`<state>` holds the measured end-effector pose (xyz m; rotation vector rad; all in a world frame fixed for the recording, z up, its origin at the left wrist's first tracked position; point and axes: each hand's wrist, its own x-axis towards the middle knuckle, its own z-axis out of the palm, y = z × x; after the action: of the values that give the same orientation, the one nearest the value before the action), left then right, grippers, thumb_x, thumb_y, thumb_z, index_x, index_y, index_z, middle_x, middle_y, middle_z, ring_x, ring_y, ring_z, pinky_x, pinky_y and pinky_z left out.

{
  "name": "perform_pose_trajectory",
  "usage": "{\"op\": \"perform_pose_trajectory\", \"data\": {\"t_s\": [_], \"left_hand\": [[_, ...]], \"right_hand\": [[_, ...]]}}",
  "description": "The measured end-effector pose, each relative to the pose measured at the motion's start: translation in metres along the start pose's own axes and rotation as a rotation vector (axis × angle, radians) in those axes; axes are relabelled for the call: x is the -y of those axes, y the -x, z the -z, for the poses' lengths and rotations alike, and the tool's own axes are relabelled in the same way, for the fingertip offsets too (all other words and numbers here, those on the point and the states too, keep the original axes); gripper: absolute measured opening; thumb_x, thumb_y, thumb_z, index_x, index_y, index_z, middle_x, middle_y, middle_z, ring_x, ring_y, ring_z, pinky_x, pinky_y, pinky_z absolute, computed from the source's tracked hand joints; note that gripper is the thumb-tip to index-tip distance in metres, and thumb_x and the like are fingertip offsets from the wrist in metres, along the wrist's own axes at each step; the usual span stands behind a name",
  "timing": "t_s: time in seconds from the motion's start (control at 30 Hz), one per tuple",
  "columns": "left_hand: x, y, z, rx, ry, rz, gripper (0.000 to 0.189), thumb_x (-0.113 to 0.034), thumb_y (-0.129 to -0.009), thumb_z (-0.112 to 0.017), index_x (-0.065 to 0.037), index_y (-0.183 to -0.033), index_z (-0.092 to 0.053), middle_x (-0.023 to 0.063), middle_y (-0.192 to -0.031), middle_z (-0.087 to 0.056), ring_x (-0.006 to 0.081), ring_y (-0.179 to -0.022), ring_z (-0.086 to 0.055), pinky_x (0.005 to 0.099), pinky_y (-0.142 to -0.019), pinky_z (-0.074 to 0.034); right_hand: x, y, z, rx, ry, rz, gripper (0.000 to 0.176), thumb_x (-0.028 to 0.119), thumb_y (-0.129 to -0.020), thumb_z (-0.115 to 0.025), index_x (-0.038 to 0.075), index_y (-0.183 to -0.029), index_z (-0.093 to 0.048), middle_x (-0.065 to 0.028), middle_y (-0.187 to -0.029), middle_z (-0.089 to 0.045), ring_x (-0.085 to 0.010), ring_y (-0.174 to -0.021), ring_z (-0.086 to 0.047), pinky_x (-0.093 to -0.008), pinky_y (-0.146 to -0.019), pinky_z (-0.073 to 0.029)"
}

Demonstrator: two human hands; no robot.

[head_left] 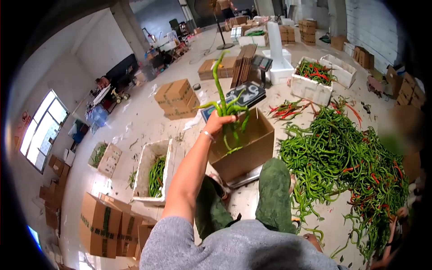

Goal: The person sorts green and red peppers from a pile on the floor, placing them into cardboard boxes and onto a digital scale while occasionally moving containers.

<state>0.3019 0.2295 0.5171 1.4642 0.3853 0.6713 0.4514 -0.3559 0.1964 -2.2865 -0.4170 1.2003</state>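
Several long green peppers [220, 90] are gripped in my left hand [217, 122], which is closed around them above an open cardboard box [245, 155]. Some of the peppers hang down over the box's opening. Between my knees, the box stands on a low metal platform. Just behind it is a scale [247, 95] with a raised display. My right hand is out of sight. To the right of the box spreads a large heap of green peppers [333, 153] with some red ones.
A foam box [139, 180] with green peppers stands at left, cartons [101, 225] at lower left. Another foam box [310, 91] of red and green peppers is at upper right. A co-worker's hands [402, 211] are at the heap's right edge. Stacked cartons [176, 96] stand ahead.
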Motion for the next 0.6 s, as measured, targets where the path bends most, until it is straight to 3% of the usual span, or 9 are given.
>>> {"op": "perform_pose_trajectory", "data": {"t_s": [0.03,0.07,0.13,0.27,0.37,0.43,0.5,0.6], "left_hand": [[0.003,-0.009,0.008,-0.008,-0.082,-0.003,0.035,-0.003,-0.070,-0.068,-0.001,-0.103,-0.057,0.0043,-0.089,-0.062,0.0145,-0.079,-0.058,0.0290,-0.077,-0.047],[-0.001,-0.013,0.009,0.004,-0.213,-0.045,0.035,-0.002,-0.069,-0.070,-0.007,-0.102,-0.057,-0.0010,-0.086,-0.060,0.0104,-0.079,-0.055,0.0249,-0.071,-0.045],[-0.005,-0.022,0.016,0.032,-0.273,-0.004,0.038,-0.001,-0.068,-0.070,-0.004,-0.103,-0.056,0.0007,-0.090,-0.060,0.0108,-0.083,-0.055,0.0255,-0.074,-0.045],[0.004,-0.046,0.041,0.096,-0.509,0.066,0.036,0.003,-0.066,-0.071,-0.002,-0.098,-0.054,0.0025,-0.091,-0.061,0.0118,-0.080,-0.056,0.0256,-0.074,-0.046],[0.011,-0.060,0.051,0.049,-0.720,0.174,0.035,0.002,-0.066,-0.071,-0.001,-0.096,-0.054,0.0026,-0.089,-0.061,0.0130,-0.079,-0.057,0.0280,-0.074,-0.047],[0.032,-0.066,0.064,-0.076,-1.050,0.035,0.045,-0.007,-0.060,-0.075,-0.001,-0.101,-0.057,0.0102,-0.090,-0.064,0.0220,-0.085,-0.060,0.0320,-0.079,-0.046],[0.053,-0.072,0.075,-0.164,-0.987,0.047,0.048,-0.010,-0.061,-0.075,-0.002,-0.105,-0.057,0.0125,-0.096,-0.064,0.0245,-0.092,-0.060,0.0325,-0.083,-0.045],[0.071,-0.066,0.064,-0.256,-0.980,0.094,0.039,-0.010,-0.064,-0.074,-0.004,-0.101,-0.061,0.0122,-0.096,-0.065,0.0227,-0.090,-0.062,0.0312,-0.080,-0.048]], "right_hand": [[-0.108,-0.089,-0.024,0.075,0.021,0.041,0.024,0.022,-0.071,-0.072,0.002,-0.079,-0.063,-0.0074,-0.073,-0.064,-0.0158,-0.066,-0.056,-0.0310,-0.062,-0.048],[-0.109,-0.092,-0.021,0.043,-0.039,0.018,0.023,0.022,-0.071,-0.073,0.002,-0.078,-0.063,-0.0068,-0.070,-0.063,-0.0155,-0.062,-0.055,-0.0309,-0.059,-0.047],[-0.110,-0.090,-0.025,-0.075,-0.029,-0.084,0.021,0.020,-0.071,-0.072,0.002,-0.075,-0.062,-0.0063,-0.065,-0.062,-0.0150,-0.055,-0.053,-0.0300,-0.052,-0.046],[-0.087,-0.057,-0.005,0.071,-0.389,-0.121,0.012,0.010,-0.075,-0.067,-0.001,-0.075,-0.061,-0.0058,-0.062,-0.060,-0.0149,-0.053,-0.054,-0.0294,-0.047,-0.044],[-0.138,-0.096,-0.043,-0.085,-0.167,-0.058,0.009,0.009,-0.075,-0.066,0.001,-0.075,-0.062,-0.0059,-0.062,-0.060,-0.0150,-0.052,-0.053,-0.0290,-0.045,-0.043],[-0.137,-0.094,-0.045,-0.039,-0.105,-0.099,0.009,0.009,-0.075,-0.066,0.001,-0.075,-0.061,-0.0060,-0.063,-0.060,-0.0152,-0.052,-0.053,-0.0291,-0.046,-0.043],[-0.131,-0.091,-0.045,0.004,-0.107,-0.131,0.009,0.009,-0.075,-0.066,0.001,-0.075,-0.061,-0.0062,-0.063,-0.060,-0.0155,-0.052,-0.054,-0.0293,-0.046,-0.043],[-0.130,-0.088,-0.043,0.032,-0.137,-0.153,0.009,0.009,-0.075,-0.066,0.001,-0.075,-0.061,-0.0064,-0.064,-0.060,-0.0158,-0.053,-0.054,-0.0295,-0.046,-0.043]]}}
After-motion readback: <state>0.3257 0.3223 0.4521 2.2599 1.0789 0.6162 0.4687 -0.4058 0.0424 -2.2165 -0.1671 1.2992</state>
